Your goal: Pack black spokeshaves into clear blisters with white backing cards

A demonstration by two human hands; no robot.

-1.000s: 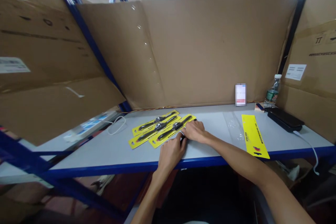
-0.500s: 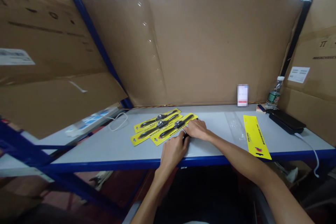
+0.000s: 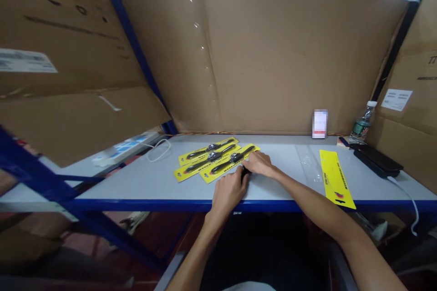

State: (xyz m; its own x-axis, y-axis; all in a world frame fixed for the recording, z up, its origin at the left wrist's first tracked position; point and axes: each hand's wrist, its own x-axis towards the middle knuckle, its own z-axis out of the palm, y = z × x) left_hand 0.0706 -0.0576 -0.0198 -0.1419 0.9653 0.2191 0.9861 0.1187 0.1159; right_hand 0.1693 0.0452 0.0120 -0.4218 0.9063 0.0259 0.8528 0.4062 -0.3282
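Note:
Close together near the front of the table, my left hand (image 3: 229, 187) and my right hand (image 3: 258, 163) are both closed around a black spokeshave (image 3: 245, 171). Fingers cover most of it, and only a dark part shows between the hands. Just left of them lie three yellow cards, each bearing a black spokeshave: a near one (image 3: 235, 157), a middle one (image 3: 214, 156) and a far one (image 3: 211, 147). My right hand is beside the right end of the near card.
To the right lie a clear plastic blister (image 3: 311, 163) and a bare yellow card (image 3: 337, 179) reaching the table's front edge. Behind them are a phone (image 3: 320, 123), a water bottle (image 3: 362, 123) and a black case (image 3: 377, 161) with a white cable. Cardboard walls (image 3: 273, 63) enclose the table.
The view has shifted slightly, moving the scene a little to the right. Both hands stay closed together on the spokeshave, with a bit more dark surface showing between them. The cards have not moved.

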